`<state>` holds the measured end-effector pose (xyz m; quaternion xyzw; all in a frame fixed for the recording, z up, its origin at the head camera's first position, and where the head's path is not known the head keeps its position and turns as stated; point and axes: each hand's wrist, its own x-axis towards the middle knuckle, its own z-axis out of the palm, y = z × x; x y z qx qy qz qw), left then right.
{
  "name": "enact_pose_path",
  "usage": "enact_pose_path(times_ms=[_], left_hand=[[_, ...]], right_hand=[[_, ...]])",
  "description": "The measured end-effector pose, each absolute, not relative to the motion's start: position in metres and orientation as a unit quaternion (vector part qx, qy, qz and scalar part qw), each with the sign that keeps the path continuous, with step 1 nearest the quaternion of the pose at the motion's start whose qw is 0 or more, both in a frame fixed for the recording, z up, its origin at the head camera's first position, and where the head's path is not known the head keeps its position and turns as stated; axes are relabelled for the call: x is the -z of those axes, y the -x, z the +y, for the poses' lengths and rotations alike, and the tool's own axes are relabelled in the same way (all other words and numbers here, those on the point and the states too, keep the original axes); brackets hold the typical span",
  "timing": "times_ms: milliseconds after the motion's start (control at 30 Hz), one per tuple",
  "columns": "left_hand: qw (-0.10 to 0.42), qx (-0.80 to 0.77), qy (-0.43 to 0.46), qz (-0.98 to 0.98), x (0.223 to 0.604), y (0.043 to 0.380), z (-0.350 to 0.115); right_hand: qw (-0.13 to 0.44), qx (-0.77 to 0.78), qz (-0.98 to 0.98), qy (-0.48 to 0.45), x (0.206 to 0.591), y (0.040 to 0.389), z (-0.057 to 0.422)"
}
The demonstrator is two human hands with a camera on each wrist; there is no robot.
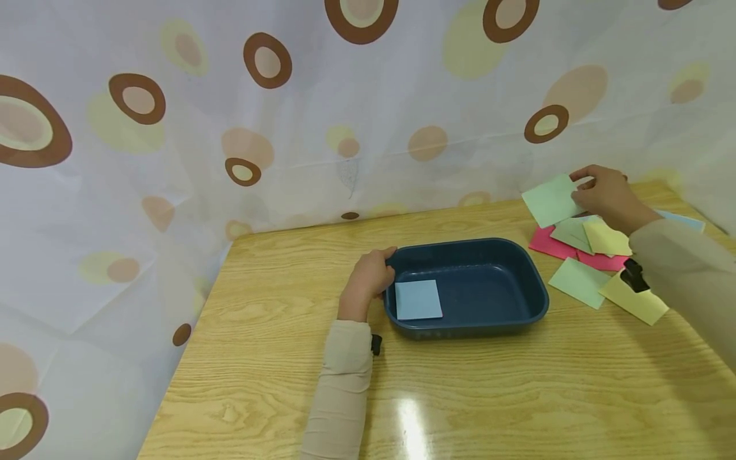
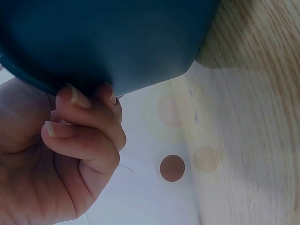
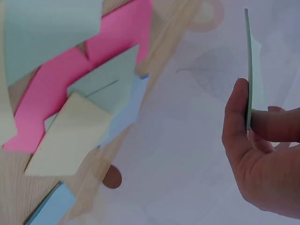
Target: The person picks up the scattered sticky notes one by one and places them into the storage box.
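Note:
My left hand (image 1: 369, 276) grips the left rim of a dark blue tray (image 1: 466, 329); the left wrist view shows its fingers curled at the tray's edge (image 2: 108, 51). Inside the tray, at its left end, lies a light blue sticky-note pad (image 1: 418, 299). At the back right my right hand (image 1: 608, 197) pinches a light green sticky-note pad (image 1: 549, 199) by one edge, raised over a loose pile. In the right wrist view that pad (image 3: 249, 70) appears edge-on between thumb and fingers. Below it are pink pads (image 1: 552, 244), a green pad (image 1: 572, 234) and a yellow pad (image 1: 607, 239).
Right of the tray lie another green pad (image 1: 579, 282) and a yellow pad (image 1: 635, 299), partly under the right sleeve. A blue pad (image 1: 684, 221) sits at the far right. The wooden table (image 1: 276, 358) meets a patterned cloth (image 1: 322, 128) behind.

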<state>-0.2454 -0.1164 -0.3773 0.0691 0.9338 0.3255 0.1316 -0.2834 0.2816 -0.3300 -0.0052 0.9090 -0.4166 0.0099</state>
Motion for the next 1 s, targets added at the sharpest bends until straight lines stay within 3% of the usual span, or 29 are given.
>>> enact_pose_path(times_ms=[333, 600, 1000], left_hand=[[0.135, -0.324, -0.067, 0.934, 0.379, 0.246, -0.116], [0.135, -0.323, -0.071, 0.934, 0.378, 0.246, -0.117], [0.13, -0.324, -0.068, 0.935, 0.379, 0.249, -0.117]], right_hand=[[0.078, 0.491, 0.867, 0.037, 0.314, 0.284, 0.232], [0.087, 0.503, 0.857, 0.071, 0.312, 0.271, 0.186], [0.236, 0.426, 0.863, 0.135, 0.328, 0.248, 0.109]])
